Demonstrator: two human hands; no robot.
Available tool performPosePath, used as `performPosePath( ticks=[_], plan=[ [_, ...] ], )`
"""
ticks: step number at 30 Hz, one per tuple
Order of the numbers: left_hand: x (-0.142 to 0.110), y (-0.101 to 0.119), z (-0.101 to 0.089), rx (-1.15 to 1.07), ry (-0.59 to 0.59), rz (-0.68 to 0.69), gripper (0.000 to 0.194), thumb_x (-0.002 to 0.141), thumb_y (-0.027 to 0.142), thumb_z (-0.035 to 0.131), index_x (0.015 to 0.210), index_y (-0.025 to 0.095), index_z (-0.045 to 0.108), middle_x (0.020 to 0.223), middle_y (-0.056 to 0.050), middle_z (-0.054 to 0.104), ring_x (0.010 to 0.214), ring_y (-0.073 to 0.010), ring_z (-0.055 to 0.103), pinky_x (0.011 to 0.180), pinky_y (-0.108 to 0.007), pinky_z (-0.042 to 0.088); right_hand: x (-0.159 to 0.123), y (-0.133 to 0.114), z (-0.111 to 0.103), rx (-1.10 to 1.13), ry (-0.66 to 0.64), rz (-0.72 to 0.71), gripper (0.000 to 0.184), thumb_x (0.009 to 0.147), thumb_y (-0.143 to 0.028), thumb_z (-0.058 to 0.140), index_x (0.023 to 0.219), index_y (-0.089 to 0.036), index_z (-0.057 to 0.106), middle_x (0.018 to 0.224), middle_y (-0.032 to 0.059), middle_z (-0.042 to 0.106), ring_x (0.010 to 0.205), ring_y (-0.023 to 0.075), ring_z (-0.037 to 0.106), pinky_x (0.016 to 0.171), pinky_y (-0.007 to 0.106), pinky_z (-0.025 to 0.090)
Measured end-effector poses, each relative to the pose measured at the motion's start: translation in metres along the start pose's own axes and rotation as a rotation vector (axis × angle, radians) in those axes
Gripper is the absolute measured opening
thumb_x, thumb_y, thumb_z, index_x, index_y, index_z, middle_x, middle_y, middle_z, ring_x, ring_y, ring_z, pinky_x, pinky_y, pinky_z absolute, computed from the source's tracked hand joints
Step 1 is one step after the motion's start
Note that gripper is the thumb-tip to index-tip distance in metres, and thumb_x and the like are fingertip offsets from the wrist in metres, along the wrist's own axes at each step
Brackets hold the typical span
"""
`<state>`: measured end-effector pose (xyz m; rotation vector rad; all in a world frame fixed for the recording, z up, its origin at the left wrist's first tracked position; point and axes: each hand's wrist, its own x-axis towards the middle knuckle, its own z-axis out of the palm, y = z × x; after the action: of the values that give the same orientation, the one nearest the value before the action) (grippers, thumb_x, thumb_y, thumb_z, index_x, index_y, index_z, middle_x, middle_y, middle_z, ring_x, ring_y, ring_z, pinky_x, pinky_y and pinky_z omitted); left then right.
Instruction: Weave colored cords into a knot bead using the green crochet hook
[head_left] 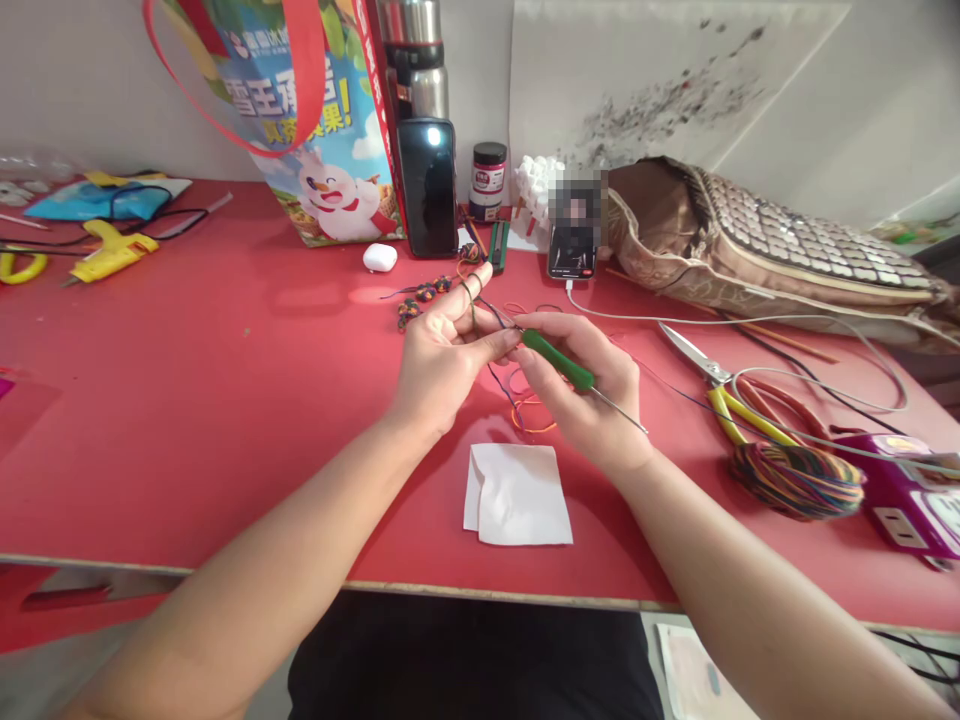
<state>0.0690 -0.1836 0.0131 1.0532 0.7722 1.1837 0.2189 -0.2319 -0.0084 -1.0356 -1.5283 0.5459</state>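
Observation:
In my right hand (589, 375) is a crochet hook with a green handle (556, 358), its thin metal shaft sticking out toward my wrist. The hook's front end meets the fingertips of my left hand (442, 360), where a small bit of yarn work is mostly hidden. Dark multicoloured yarn (473, 300) loops over the raised left index finger, while the left thumb pinches against the other fingers. Loose orange and purple yarn (529, 415) trails on the table below my hands. Small crocheted balls (426, 292) in mixed colours lie just behind my left hand.
Folded white paper (521, 495) lies in front. Scissors (716, 375), a yarn skein (799, 480) and a purple box (911, 490) are at right. Behind stand a gift bag (322, 130), two phones (429, 190), a jar (489, 175) and a handbag (787, 230). A glue gun (112, 250) lies left.

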Motion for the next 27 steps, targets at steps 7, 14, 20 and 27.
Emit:
performPosePath(
  ticks=[7,14,20,27],
  plan=[
    [0.003,-0.004,-0.005,-0.096,-0.017,-0.087,0.06,0.074,0.013,0.088,0.131,0.025,0.075,0.07,0.006,0.071,0.07,-0.0132,0.07,0.08,-0.031,0.057,0.007,0.001,-0.002,0.109,0.05,0.122,0.02,0.101,-0.036,0.066,0.109,-0.026,0.081,0.105,0.0057,0.071,0.075,0.0141,0.067,0.063,0.03,0.058],
    [0.005,-0.004,-0.006,-0.162,0.017,-0.113,0.056,0.075,0.008,0.084,0.127,0.025,0.076,0.073,0.007,0.07,0.073,-0.0112,0.069,0.083,-0.029,0.057,0.008,-0.001,0.0,0.379,-0.07,0.372,0.034,0.099,-0.049,0.068,0.122,-0.025,0.076,0.092,0.002,0.074,0.061,0.0111,0.067,0.053,0.025,0.058],
    [0.006,0.003,-0.007,-0.165,0.05,-0.102,0.055,0.073,0.008,0.083,0.124,0.026,0.076,0.069,0.006,0.068,0.068,-0.0114,0.065,0.07,-0.026,0.053,0.005,0.006,0.014,0.552,-0.244,0.548,0.05,0.082,-0.056,0.084,0.115,-0.022,0.068,0.087,0.002,0.076,0.057,0.0135,0.068,0.048,0.026,0.055],
    [0.008,0.011,-0.011,-0.158,0.06,-0.078,0.035,0.077,0.009,0.081,0.108,0.027,0.081,0.07,0.006,0.07,0.066,-0.0092,0.065,0.074,-0.025,0.055,-0.001,0.005,0.01,0.041,-0.388,0.176,0.018,0.099,-0.028,0.061,0.084,-0.019,0.068,0.064,-0.0028,0.063,0.054,0.0094,0.05,0.054,0.024,0.042]
  ],
)
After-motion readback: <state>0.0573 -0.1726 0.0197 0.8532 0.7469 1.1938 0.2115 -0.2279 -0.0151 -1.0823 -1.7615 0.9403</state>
